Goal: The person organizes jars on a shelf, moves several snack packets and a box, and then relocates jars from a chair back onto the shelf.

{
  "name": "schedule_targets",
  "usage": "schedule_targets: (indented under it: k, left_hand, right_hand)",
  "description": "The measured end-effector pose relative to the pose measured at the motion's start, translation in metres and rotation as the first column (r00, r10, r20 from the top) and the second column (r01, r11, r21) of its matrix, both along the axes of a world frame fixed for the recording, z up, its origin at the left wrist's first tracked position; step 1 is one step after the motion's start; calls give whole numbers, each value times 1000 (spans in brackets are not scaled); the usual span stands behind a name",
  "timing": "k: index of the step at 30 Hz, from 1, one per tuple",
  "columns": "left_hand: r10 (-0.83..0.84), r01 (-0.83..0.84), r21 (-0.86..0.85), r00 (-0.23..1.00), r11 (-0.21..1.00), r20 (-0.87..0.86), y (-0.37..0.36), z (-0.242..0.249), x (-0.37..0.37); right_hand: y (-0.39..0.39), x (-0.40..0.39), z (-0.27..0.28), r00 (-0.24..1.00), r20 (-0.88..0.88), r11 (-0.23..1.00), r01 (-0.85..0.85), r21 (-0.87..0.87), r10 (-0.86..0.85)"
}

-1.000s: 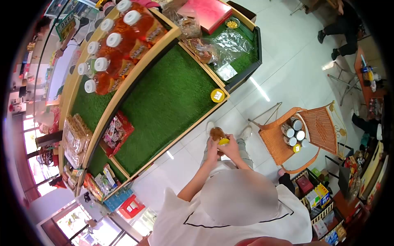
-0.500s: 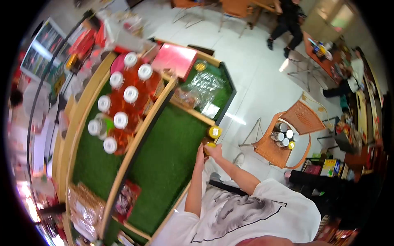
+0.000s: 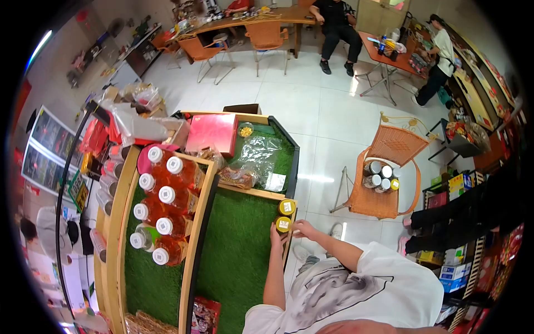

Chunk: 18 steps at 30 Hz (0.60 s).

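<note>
Two jars with yellow lids stand side by side at the corner of the green-lined shelf (image 3: 239, 253). The far jar (image 3: 286, 207) is free of both hands. My left hand (image 3: 277, 237) is closed against the side of the near jar (image 3: 283, 224), which stands upright with a white label on its lid. To the right of that jar is my right hand (image 3: 303, 229), its fingers stretched toward the jar and seemingly just off it. The body of the near jar is mostly hidden under its lid and my fingers.
Several large white-capped bottles of orange-red liquid (image 3: 172, 196) fill the upper tier at left. A pink-red box (image 3: 212, 133) and clear plastic packaging (image 3: 261, 156) lie beyond. A wicker chair (image 3: 370, 204) holds several jars. Other people are farther off.
My view has turned and shifted, showing more of the room. My right hand has come away from the near jar toward the right, while my left hand stays at it.
</note>
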State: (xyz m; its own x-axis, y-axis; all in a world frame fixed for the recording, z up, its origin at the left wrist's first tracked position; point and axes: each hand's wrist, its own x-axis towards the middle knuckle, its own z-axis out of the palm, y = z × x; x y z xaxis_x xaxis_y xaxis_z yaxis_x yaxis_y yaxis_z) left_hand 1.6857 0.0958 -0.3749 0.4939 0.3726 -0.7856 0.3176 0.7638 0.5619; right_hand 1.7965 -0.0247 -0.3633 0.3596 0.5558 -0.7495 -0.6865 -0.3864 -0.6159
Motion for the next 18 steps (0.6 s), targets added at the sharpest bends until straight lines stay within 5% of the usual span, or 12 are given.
schedule_targets:
  k: [5, 7, 12, 18]
  left_hand:
    - [62, -62, 36, 998, 997, -5, -4, -6, 1]
    - [78, -77, 28, 997, 997, -28, -2, -11, 5]
    - [356, -355, -12, 934, 935, 35, -15, -23, -4]
    - [324, -319, 112, 946, 941, -29, -67, -30, -9]
  right_hand:
    - [-93, 8, -31, 884, 291, 915, -282, -289, 365]
    - [-146, 10, -72, 834, 403, 905, -240, -350, 377]
    - [-246, 19, -86, 966, 230, 858, 20, -514, 116]
    - [-297, 39, -96, 947, 297, 846, 258, -466, -125]
